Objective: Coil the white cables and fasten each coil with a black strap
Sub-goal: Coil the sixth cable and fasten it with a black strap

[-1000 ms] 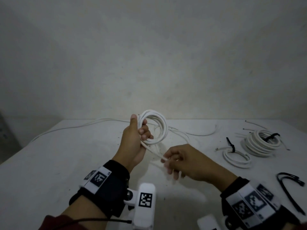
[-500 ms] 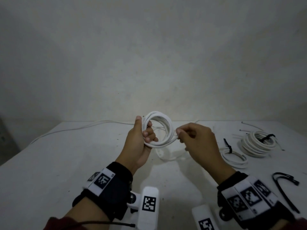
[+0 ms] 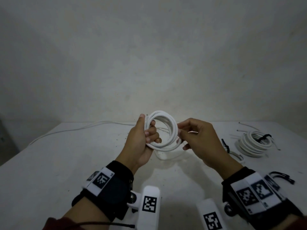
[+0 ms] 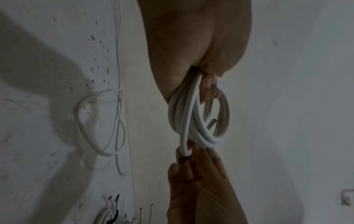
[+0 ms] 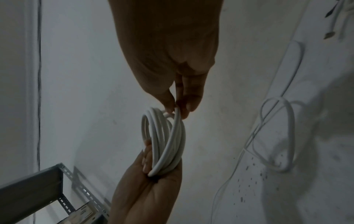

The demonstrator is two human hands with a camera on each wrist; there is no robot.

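A white cable coil (image 3: 167, 130) (image 4: 199, 119) (image 5: 166, 139) of several loops is held above the table. My left hand (image 3: 142, 138) grips its left side, fingers curled through the loops. My right hand (image 3: 196, 138) pinches the right side of the coil between thumb and fingertips (image 5: 180, 106). A loose length of white cable (image 3: 167, 155) hangs from the coil to the table and forms a loop (image 4: 99, 122) (image 5: 277, 133) there. A loose black strap (image 3: 282, 177) lies at the right near the table's front.
Two tied coils lie at the right: a large one (image 3: 254, 143) with a black strap and a smaller one (image 3: 235, 155), partly behind my right hand. Another white cable (image 3: 74, 130) trails off to the far left. A grey metal rack (image 5: 47, 189) stands beside the table.
My right hand rose from low near the table, bringing the cable up, and now pinches the coil's right side. The coil has gained a loop; the left hand kept its grip.
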